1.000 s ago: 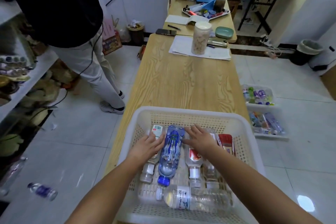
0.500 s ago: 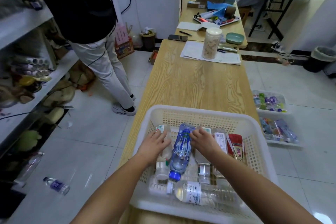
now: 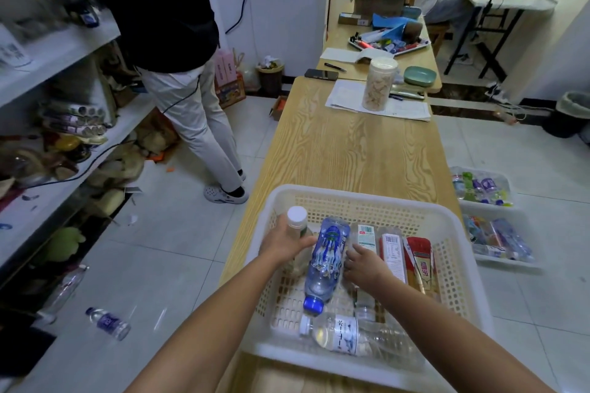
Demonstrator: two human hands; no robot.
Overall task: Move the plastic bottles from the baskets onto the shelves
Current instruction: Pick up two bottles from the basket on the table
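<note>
The left hand is wrapped round a white-capped bottle and holds it nearly upright at the far-left corner of the basket. The right hand lies palm down on a clear bottle just right of the blue-label bottle, fingers bent down beside it. Whether they have closed on it I cannot tell.

These bottles look thin-walled and smooth. They are probably light, likely to dent under a hard squeeze and apt to slip. A grip round the middle of the body, over the label, seems safest, with the shoulder under the cap as a second choice.

I count six bottles in this basket: the held one, four lying side by side lengthwise, and one lying crosswise at the near wall. The basket sits at the near end of a wooden table.

The shelves stand at the left. Two more baskets of bottles are on the floor at the right. One small bottle lies loose on the floor at the left.
</note>
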